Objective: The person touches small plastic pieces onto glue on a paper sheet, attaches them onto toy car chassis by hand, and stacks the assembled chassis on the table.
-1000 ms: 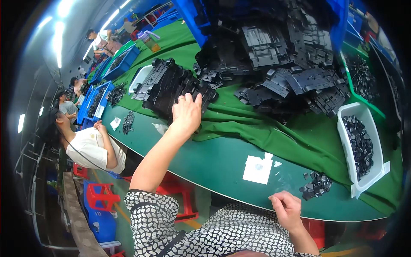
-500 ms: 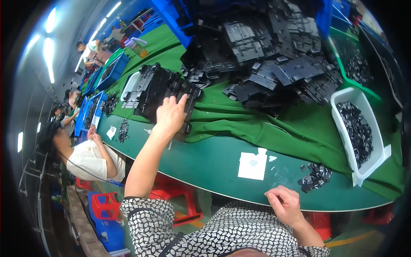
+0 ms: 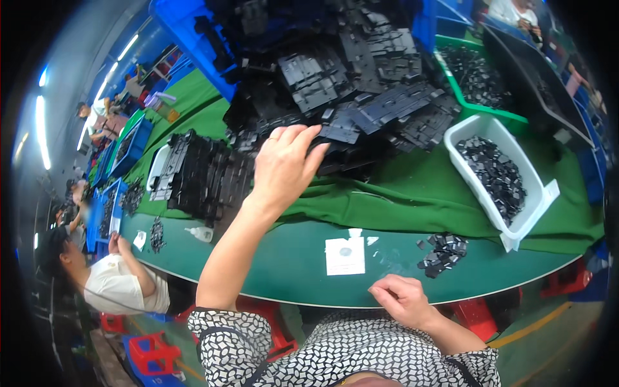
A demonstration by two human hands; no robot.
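Here, nearest me, my right hand (image 3: 405, 300) rests at the front edge of the green table (image 3: 277, 261), fingers curled loosely inward; whether anything small sits inside them I cannot tell. Just beyond it lie a white square card (image 3: 345, 256) and a small cluster of black pieces (image 3: 442, 251). Farther out, my left hand (image 3: 284, 166) stretches over the green cloth (image 3: 400, 197), fingers spread and unclenched, tips touching the near edge of the heap of flat black plastic parts (image 3: 361, 103). These are dark, matte, ribbed plates lying at all angles, overlapping; my palm hides the ones beneath it. To the left stands a packed row of similar plates (image 3: 200, 174). To the right, a white bin (image 3: 500, 174) holds small black pieces. The heap's far side fades into shadow.
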